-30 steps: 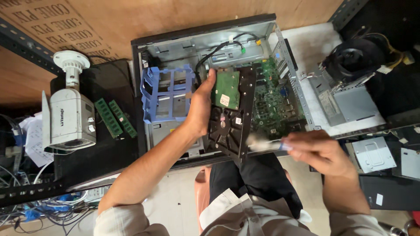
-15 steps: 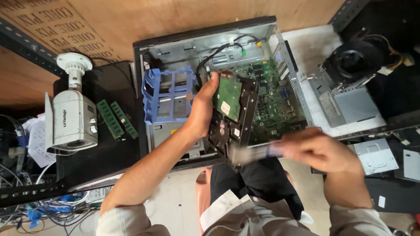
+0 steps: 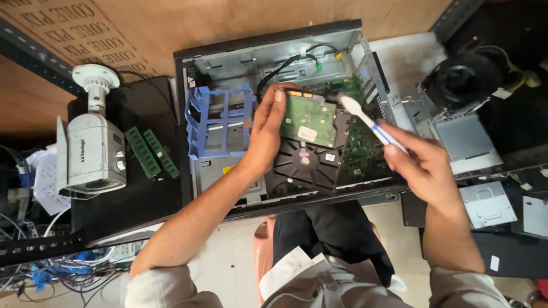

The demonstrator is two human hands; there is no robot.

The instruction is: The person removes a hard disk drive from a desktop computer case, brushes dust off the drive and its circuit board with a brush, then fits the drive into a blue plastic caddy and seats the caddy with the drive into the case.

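My left hand (image 3: 264,136) grips a black hard drive (image 3: 311,159) by its left edge, holding it over an open computer case (image 3: 228,60) with the green circuit board side up. My right hand (image 3: 425,165) holds a white and blue toothbrush (image 3: 368,121). The brush head rests at the drive's upper right corner, next to the green board. A green motherboard (image 3: 362,145) lies inside the case, partly hidden under the drive.
A blue plastic drive cage (image 3: 220,122) sits in the case to the left. Two green memory sticks (image 3: 151,151) and a white security camera (image 3: 91,148) lie on a black surface at left. A fan and metal parts (image 3: 465,85) lie at right.
My right hand has risen from below the drive and brought the toothbrush head up to the drive's upper right corner. My left hand still holds the drive.
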